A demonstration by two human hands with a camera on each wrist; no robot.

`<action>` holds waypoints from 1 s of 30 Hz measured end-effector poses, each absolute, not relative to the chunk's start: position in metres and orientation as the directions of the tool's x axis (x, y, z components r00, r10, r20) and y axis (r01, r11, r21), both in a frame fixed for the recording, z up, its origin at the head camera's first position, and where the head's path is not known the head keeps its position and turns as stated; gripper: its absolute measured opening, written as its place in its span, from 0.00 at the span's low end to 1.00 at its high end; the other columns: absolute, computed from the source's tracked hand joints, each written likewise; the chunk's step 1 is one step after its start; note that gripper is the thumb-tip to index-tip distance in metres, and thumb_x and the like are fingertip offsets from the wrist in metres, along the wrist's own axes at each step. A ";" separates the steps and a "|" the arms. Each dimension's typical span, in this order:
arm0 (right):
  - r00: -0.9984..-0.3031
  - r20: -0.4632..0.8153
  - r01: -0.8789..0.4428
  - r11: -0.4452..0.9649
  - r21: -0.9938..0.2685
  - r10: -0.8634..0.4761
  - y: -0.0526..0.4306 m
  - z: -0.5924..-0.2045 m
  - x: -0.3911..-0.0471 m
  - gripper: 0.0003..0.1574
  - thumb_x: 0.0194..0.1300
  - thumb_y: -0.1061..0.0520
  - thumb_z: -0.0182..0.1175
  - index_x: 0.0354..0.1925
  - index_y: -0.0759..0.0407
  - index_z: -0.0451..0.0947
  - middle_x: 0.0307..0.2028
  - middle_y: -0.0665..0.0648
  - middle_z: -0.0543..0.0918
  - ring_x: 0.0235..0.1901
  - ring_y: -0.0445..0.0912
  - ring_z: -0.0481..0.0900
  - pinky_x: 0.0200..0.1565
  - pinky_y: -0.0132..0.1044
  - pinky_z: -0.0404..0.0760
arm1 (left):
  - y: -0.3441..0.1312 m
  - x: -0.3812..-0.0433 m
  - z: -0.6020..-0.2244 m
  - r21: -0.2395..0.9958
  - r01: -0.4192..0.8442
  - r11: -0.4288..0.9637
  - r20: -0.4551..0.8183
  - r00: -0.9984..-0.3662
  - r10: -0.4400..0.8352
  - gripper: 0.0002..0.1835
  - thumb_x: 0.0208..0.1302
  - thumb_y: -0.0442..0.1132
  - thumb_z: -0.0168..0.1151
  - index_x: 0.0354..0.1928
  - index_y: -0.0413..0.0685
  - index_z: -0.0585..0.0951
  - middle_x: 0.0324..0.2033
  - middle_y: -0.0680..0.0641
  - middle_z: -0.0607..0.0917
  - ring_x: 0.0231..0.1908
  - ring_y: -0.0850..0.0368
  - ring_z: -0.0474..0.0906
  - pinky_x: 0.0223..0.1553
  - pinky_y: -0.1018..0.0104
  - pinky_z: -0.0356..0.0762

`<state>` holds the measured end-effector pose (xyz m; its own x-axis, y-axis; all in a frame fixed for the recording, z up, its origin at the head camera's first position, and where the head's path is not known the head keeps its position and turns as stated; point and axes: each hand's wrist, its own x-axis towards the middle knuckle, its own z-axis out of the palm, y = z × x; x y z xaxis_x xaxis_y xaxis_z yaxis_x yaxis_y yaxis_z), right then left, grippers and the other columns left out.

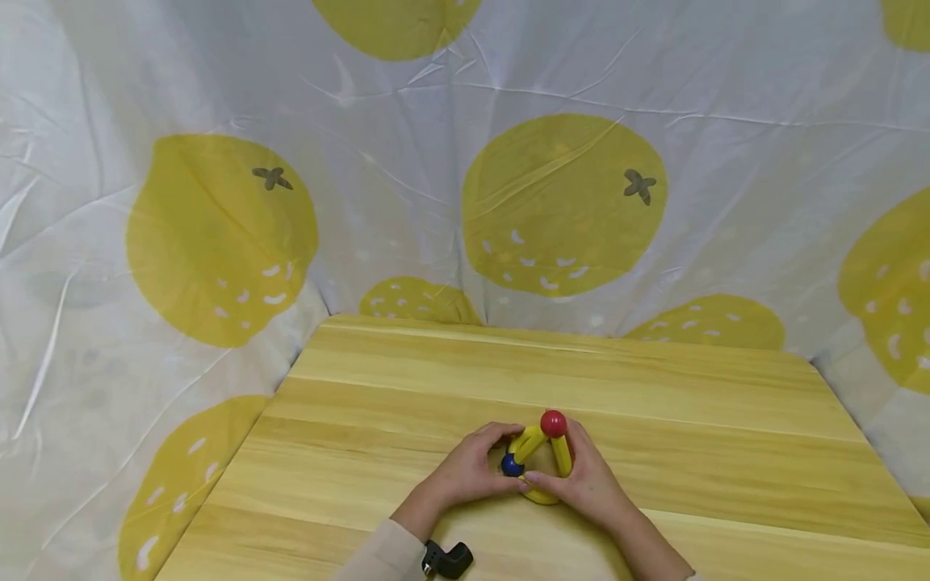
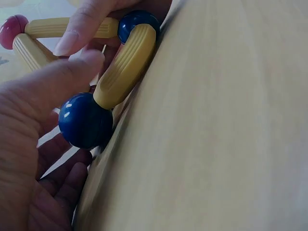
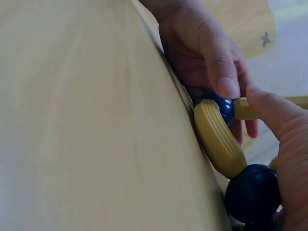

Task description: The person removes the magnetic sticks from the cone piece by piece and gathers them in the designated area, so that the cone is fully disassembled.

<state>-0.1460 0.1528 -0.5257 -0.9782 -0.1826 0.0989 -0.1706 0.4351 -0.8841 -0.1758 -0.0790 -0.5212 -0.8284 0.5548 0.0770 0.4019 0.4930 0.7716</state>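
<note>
On the table stands a frame of magnetic building toys, made of ridged yellow rods (image 1: 531,442) joined by balls. A red ball (image 1: 553,424) tops it, and blue balls (image 2: 85,120) sit low at its corners. A curved yellow rod (image 3: 219,139) runs along the table between two blue balls on the near side. My left hand (image 1: 472,466) grips the frame from the left, around one blue ball (image 1: 512,465). From the other side my right hand (image 1: 592,480) holds it by a corner, near another blue ball (image 3: 252,192). Both thumbs meet in front; the fingers behind are partly hidden.
The wooden table (image 1: 349,420) reaches back to a white curtain (image 1: 392,202) printed with yellow lemons, which also hangs along the left side. A black device (image 1: 446,559) is at the left wrist, by the sleeve.
</note>
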 end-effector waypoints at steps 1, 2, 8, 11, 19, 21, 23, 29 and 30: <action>-0.981 0.100 -0.166 0.438 -0.884 -0.169 0.152 -0.526 -0.146 0.60 0.47 0.38 0.82 0.72 0.45 0.64 0.67 0.52 0.73 0.68 0.53 0.71 0.68 0.60 0.69 | -0.080 -0.175 -0.521 0.773 0.407 0.487 0.081 -0.824 0.560 0.43 0.55 0.61 0.76 0.71 0.57 0.72 0.65 0.55 0.78 0.64 0.59 0.76 0.68 0.59 0.73; -0.982 0.101 -0.163 0.444 -0.881 -0.160 0.152 -0.527 -0.145 0.59 0.47 0.38 0.81 0.72 0.45 0.65 0.67 0.52 0.73 0.67 0.53 0.72 0.67 0.60 0.70 | -0.080 -0.175 -0.521 0.776 0.406 0.483 0.080 -0.823 0.563 0.43 0.55 0.62 0.76 0.71 0.57 0.72 0.65 0.56 0.78 0.65 0.60 0.75 0.68 0.59 0.73; -0.987 0.095 -0.143 0.458 -0.877 -0.127 0.150 -0.527 -0.146 0.56 0.46 0.37 0.82 0.70 0.44 0.68 0.67 0.53 0.74 0.67 0.54 0.72 0.68 0.61 0.69 | -0.080 -0.173 -0.520 0.818 0.383 0.429 0.098 -0.828 0.552 0.37 0.65 0.61 0.68 0.71 0.55 0.71 0.65 0.53 0.79 0.64 0.57 0.76 0.68 0.58 0.72; -0.988 0.093 -0.140 0.452 -0.881 -0.124 0.150 -0.528 -0.146 0.55 0.47 0.37 0.81 0.69 0.43 0.68 0.66 0.53 0.74 0.66 0.54 0.73 0.67 0.60 0.70 | -0.080 -0.173 -0.521 0.842 0.386 0.377 0.137 -0.830 0.541 0.32 0.71 0.56 0.63 0.70 0.49 0.71 0.64 0.50 0.80 0.62 0.54 0.77 0.66 0.57 0.74; -0.988 0.096 -0.139 0.452 -0.881 -0.118 0.149 -0.532 -0.147 0.55 0.47 0.37 0.81 0.69 0.45 0.68 0.66 0.53 0.75 0.67 0.54 0.73 0.67 0.60 0.70 | -0.073 -0.170 -0.525 0.879 0.369 0.302 0.205 -0.864 0.459 0.23 0.76 0.50 0.58 0.66 0.45 0.75 0.60 0.46 0.81 0.58 0.49 0.80 0.62 0.56 0.78; -0.990 0.081 -0.124 0.461 -0.879 -0.112 0.149 -0.533 -0.146 0.56 0.47 0.36 0.81 0.70 0.45 0.68 0.67 0.54 0.74 0.67 0.54 0.72 0.68 0.61 0.70 | -0.070 -0.170 -0.523 0.869 0.390 0.305 0.236 -0.867 0.438 0.22 0.77 0.49 0.57 0.64 0.45 0.77 0.59 0.47 0.82 0.58 0.49 0.79 0.61 0.57 0.78; -0.992 0.065 -0.108 0.466 -0.878 -0.108 0.150 -0.532 -0.146 0.57 0.47 0.36 0.81 0.70 0.45 0.67 0.68 0.54 0.73 0.68 0.55 0.72 0.68 0.61 0.69 | -0.066 -0.170 -0.518 0.851 0.429 0.304 0.279 -0.859 0.430 0.21 0.78 0.48 0.56 0.64 0.45 0.77 0.59 0.46 0.82 0.58 0.49 0.79 0.61 0.56 0.78; -0.993 0.056 -0.100 0.466 -0.879 -0.108 0.151 -0.531 -0.146 0.55 0.49 0.37 0.80 0.71 0.42 0.66 0.68 0.53 0.72 0.67 0.54 0.73 0.67 0.61 0.70 | -0.051 -0.172 -0.497 0.798 0.515 0.312 0.349 -0.818 0.458 0.21 0.76 0.49 0.58 0.65 0.52 0.76 0.61 0.51 0.80 0.60 0.50 0.76 0.61 0.53 0.77; -0.992 0.059 -0.105 0.463 -0.880 -0.113 0.151 -0.531 -0.147 0.54 0.50 0.37 0.80 0.70 0.42 0.66 0.68 0.53 0.72 0.67 0.54 0.73 0.67 0.60 0.70 | -0.049 -0.173 -0.494 0.793 0.521 0.317 0.352 -0.815 0.460 0.22 0.75 0.50 0.59 0.66 0.54 0.76 0.61 0.52 0.80 0.60 0.51 0.76 0.61 0.53 0.78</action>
<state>-0.1468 0.1511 -0.5313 -0.9919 -0.1126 0.0587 -0.1046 0.4632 -0.8801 -0.1726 -0.0485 -0.4944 -0.8153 0.4601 0.3515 0.5206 0.3168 0.7928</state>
